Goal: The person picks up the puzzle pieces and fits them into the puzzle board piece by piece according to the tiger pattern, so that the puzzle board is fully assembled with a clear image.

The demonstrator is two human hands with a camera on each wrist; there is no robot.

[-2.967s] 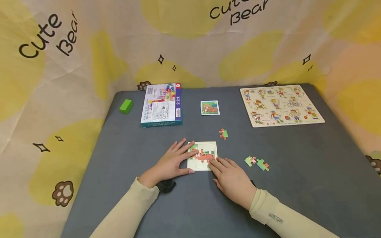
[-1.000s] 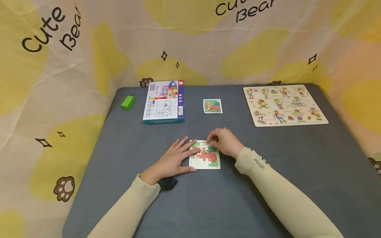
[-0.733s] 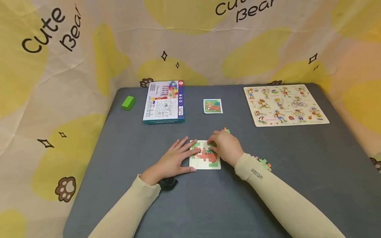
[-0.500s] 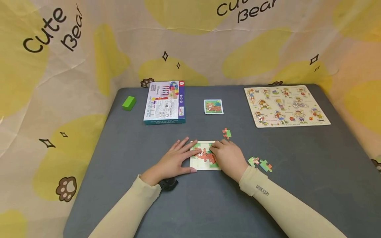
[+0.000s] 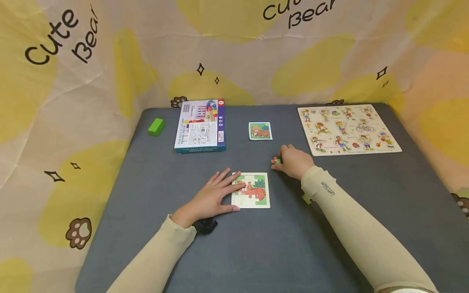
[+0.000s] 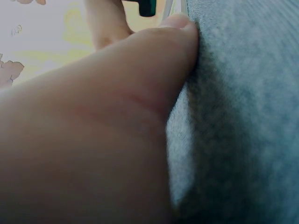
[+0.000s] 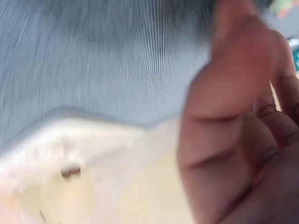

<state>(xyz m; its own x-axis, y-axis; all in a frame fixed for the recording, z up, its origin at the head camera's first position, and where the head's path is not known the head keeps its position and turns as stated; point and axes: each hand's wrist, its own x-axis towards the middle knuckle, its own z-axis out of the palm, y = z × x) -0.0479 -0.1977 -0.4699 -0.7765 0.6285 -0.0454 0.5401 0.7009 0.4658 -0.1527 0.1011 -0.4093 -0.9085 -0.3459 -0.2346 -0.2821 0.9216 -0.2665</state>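
Observation:
The small tiger jigsaw puzzle in its pale tray [image 5: 268, 191] lies flat at the table's middle, part filled, with bare places at the top and lower left. My left hand [image 5: 210, 199] spreads its fingers over the tray's left side, the thumb at its lower left corner. In the left wrist view, the left thumb [image 6: 175, 35] rests low along the table. Beyond the tray's upper right corner, my right hand [image 5: 296, 162] pinches the edge of a red and green jigsaw piece [image 5: 274, 161]. A green jigsaw piece [image 5: 306, 199] shows beside my right sleeve, which hides the rest there.
A picture card of the tiger [image 5: 260, 131] lies farther back. At the back left are a beaded-boxes game box [image 5: 200, 127] and a green block [image 5: 156, 127]. A wooden board of figures [image 5: 348, 130] lies back right. A patterned cloth [image 5: 234, 49] hangs behind the table.
A blue-green piece has been set into the tray's upper right by my right hand, which then moved up and right to the loose piece. The left hand stays on the tray.

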